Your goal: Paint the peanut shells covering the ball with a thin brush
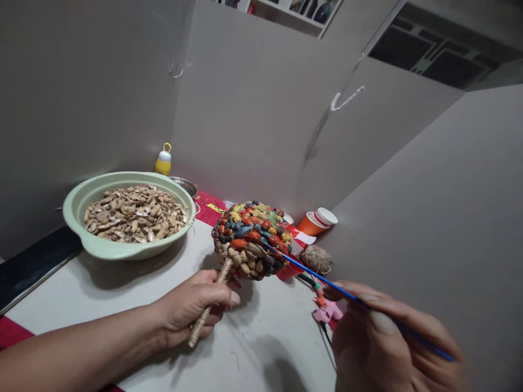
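My left hand is wrapped round a twine-covered stick that slants up to a round ball of shells. Red, yellow, green and dark blue paint covers much of the ball; shells at its lower left are still a plain tan. Between the thumb and fingers of my right hand is a thin blue paintbrush. Its tip meets the ball's lower right front, beside a plain shell and dark-painted ones.
A green basket of shells stands left, with a yellow bottle and metal bowl behind. Paper cups, a twine ball and a pink glue gun lie right. A dark panel is far left.
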Demonstrator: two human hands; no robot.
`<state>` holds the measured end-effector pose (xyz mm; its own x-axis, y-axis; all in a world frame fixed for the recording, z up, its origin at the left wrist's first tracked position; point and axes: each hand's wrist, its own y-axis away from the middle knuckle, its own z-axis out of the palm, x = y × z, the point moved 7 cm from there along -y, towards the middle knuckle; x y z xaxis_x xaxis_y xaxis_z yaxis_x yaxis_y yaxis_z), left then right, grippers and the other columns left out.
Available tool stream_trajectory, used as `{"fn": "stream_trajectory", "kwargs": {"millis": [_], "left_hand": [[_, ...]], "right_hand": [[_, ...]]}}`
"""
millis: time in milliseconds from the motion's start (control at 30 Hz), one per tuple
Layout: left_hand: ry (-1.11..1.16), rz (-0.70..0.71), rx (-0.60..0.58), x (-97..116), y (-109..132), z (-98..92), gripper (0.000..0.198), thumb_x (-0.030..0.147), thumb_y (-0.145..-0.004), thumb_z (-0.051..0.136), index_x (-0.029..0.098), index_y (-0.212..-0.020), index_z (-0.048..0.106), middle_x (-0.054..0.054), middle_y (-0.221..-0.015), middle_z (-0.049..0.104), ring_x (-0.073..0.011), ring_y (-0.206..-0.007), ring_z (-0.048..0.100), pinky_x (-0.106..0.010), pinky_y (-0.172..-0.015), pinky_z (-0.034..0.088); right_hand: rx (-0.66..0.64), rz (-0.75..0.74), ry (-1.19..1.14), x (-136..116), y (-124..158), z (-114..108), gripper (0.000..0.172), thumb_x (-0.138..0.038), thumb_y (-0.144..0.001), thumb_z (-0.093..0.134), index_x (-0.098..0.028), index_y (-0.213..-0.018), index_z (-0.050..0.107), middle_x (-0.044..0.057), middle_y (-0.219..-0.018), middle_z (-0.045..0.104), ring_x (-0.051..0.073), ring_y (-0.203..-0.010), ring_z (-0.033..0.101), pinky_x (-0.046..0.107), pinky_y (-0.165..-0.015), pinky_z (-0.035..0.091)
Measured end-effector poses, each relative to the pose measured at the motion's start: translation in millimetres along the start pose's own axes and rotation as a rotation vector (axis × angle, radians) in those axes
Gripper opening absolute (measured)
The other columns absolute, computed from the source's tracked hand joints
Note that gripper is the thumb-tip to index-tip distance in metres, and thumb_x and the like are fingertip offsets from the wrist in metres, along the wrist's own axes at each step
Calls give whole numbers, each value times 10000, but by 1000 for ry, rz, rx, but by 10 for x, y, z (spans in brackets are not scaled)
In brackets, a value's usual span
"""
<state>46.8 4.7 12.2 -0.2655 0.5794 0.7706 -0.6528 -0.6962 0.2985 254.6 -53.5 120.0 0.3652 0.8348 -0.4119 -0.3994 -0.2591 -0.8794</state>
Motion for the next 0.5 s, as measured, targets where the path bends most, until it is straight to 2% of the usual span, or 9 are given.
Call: {"fn": "stream_trajectory", "kwargs": {"millis": [167,300,400,500], "left_hand": [[-9,8,14,15,-5,-9,423,292,-599,701,247,-945,460,160,-493,407,-22,-369,133,-206,-366,84],[-21,20,40,31,5,-11,436,293,-586,702,245,-952,469,161,-492,398,-29,-375,139,-214,-375,92],[-44,58,58,40,9,-18,412,322,-599,734,245,-903,465,159,-477,371,-34,-375,163,-218,-384,107],[-95,125,110,62,5,-54,405,333,-624,766,232,-884,472,145,-511,410,-31,-378,235,-211,-401,160]], "right_hand": [[88,-63,-23,6,-38,-102,69,-90,-735,674,-125,-746,733,21,-711,748,172,-606,737,281,-546,613],[124,-70,-36,-21,-48,-108,167,-76,-740,596,-133,-767,751,9,-682,738,162,-562,717,249,-443,558],[88,-75,-86,-51,-53,-54,165,-88,-764,618,-132,-807,771,16,-686,744,165,-556,713,248,-422,543],[50,-88,-109,-70,-43,-8,96,-123,-806,682,-131,-827,776,20,-705,751,166,-561,715,277,-478,586]]}}
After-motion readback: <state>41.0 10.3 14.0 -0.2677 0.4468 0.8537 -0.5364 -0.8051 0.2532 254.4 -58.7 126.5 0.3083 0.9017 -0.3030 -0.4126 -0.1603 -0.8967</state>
